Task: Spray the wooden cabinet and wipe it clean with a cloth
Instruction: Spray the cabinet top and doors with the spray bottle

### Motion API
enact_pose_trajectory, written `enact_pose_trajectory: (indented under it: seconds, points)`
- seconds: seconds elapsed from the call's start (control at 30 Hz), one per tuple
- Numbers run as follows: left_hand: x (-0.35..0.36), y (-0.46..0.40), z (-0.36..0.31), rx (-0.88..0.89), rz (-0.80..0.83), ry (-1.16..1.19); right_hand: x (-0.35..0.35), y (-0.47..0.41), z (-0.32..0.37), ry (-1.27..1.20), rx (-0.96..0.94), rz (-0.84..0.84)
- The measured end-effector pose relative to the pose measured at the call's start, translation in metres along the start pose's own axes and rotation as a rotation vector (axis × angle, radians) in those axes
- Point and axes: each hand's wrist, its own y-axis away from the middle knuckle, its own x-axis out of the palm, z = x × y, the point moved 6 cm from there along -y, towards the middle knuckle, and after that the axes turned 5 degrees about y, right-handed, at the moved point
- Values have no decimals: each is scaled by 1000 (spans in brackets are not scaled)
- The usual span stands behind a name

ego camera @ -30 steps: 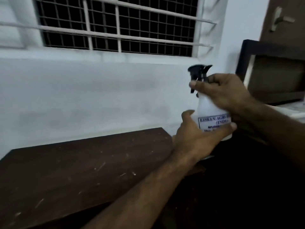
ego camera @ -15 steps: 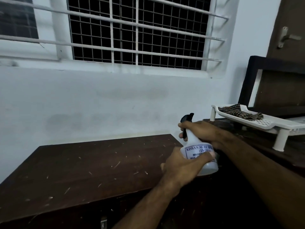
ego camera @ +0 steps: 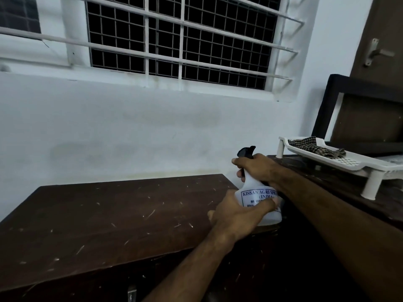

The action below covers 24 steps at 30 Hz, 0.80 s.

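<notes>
A: White wall, barred window [ego camera: 181, 40], and below them the wooden cabinet [ego camera: 113, 216], its top flecked with dust and apparently dry.

B: At its right end the left hand [ego camera: 237, 216] wraps the spray bottle [ego camera: 257, 192]; the right hand [ego camera: 257, 166] clasps its neck by the trigger.

A: So spraying looks yet to start. The checked cloth [ego camera: 316, 147] lies in the white rack [ego camera: 357, 164], unused.
</notes>
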Motion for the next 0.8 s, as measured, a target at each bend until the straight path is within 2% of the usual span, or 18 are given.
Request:
enact_pose_trajectory:
  seconds: [0.3,0.5,0.8]
  points:
    - [-31,8,7,-57,-11,-29,31,-2,21,45,-49,83]
    - [-71,22,12,-45,-51,-64,66,7,52,116,-136,29]
    - [-136,47,7,-82,-142,-103,118,13,98,5,-168,189]
